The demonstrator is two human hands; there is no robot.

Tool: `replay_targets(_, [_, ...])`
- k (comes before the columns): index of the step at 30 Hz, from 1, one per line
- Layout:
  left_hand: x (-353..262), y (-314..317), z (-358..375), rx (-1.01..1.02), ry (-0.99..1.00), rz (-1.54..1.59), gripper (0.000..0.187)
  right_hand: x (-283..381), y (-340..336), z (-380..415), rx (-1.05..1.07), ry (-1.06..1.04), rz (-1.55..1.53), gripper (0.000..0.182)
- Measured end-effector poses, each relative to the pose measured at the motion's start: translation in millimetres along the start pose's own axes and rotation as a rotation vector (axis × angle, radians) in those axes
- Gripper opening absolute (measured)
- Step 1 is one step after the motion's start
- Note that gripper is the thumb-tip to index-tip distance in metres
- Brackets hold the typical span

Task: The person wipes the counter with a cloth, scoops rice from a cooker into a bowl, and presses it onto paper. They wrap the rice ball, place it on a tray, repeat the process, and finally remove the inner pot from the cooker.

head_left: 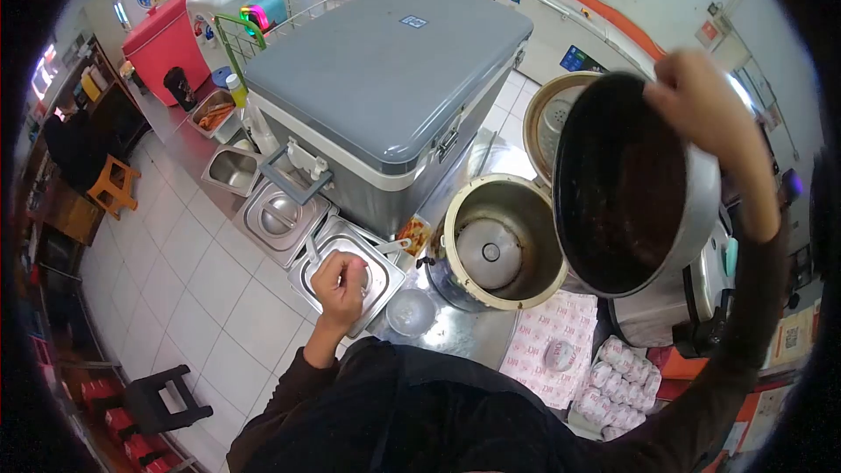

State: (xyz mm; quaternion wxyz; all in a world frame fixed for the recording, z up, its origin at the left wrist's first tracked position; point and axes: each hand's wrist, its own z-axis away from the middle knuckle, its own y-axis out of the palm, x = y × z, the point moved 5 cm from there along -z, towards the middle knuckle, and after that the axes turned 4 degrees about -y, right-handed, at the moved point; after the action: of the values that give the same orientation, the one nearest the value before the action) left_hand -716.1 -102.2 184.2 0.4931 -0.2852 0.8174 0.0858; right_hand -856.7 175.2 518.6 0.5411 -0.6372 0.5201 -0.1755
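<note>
My right hand (701, 101) grips the rim of a large dark inner pot (622, 184), which is tilted with its opening toward the left. To its left stands a rice cooker body (504, 298), open, with a round metal plate (489, 252) at its bottom. Its round lid (543, 123) stands raised behind it. My left hand (340, 285) is closed above a steel container lid (377, 276); what its fingers hold, if anything, is hidden. A clear round bowl (411, 312) lies right of that hand.
A big grey cooler box (385, 79) fills the counter's back. Steel pans (232, 168) line its left side. Wrapped packets (618, 385) and printed paper (547, 333) lie front right. A black stool (166, 398) stands on the floor at left.
</note>
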Motion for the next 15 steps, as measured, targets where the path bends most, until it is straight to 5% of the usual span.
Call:
replay_targets(5, [4.8,-22.4,4.1,0.000,-0.050,-0.181,0.011,-63.5,-39.0,-93.2,0.000,0.097,-0.284,0.022])
replay_targets(10, [0.3,-49.7,7.8,-0.326,0.036,-0.350,0.009,-42.4,-45.2,-136.2,-0.010,0.368,-0.368,0.033])
replay_targets(12, [2.7,-57.3,8.8,-0.453,0.019,-0.399,0.011,-22.0,1.6,-151.8,0.057,0.269,-0.301,0.029])
replay_targets(13, [4.6,-58.1,8.9,-0.439,0.009,-0.381,0.012,-19.8,42.5,-166.4,-0.060,0.016,-0.448,0.028])
replay_targets(15, [8.8,-62.1,11.3,-0.403,-0.005,-0.332,0.012,11.2,95.0,-164.5,0.005,0.044,-0.785,0.029])
